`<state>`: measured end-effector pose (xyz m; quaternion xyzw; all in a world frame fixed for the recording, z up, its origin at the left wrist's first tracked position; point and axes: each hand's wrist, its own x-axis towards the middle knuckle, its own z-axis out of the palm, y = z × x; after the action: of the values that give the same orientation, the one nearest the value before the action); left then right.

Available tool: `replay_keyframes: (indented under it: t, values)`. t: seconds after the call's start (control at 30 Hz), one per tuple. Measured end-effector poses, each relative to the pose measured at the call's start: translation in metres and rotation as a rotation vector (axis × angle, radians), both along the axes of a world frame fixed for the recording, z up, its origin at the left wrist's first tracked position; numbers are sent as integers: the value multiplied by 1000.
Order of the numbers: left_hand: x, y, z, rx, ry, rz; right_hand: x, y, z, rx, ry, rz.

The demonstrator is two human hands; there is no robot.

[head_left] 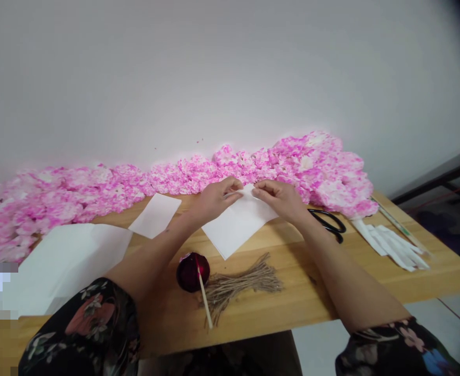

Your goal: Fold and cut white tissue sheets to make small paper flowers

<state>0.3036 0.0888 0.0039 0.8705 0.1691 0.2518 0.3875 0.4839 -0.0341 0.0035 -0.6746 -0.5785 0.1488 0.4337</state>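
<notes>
A square white paper sheet (237, 224) lies turned cornerwise on the table in front of me. At its far corner my left hand (220, 197) is closed, thumb and forefinger pinching the paper's edge. My right hand (279, 196) pinches the same corner from the other side, its fingertips close to the left ones. Nearer to me stands a small bowl of dark red liquid (190, 275) with a thin wooden stick (205, 303) resting in it. Beside the bowl is a bundle of thin brown twigs (245, 279).
Pink and white flowers (124, 190) line the wall side of the wooden table (292, 300). To the left lie a smaller white paper (155, 215) and large white sheets (73, 256). On the right are black-handled scissors (329, 223), white paper strips (394, 245) and a long thin stick (398, 224).
</notes>
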Motion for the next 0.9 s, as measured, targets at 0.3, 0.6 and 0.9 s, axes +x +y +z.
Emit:
replay_keyframes:
  t: [0.3, 0.6, 0.9]
  values:
    - [6, 1, 0, -7, -7, -14, -3, 0, -1, 31, 150, -76]
    - [10, 5, 3, -230, -20, -34, 3, 0, -3, 13, -14, -69]
    - [14, 4, 9, -154, 30, -12, -2, -2, 6, 41, 63, -16]
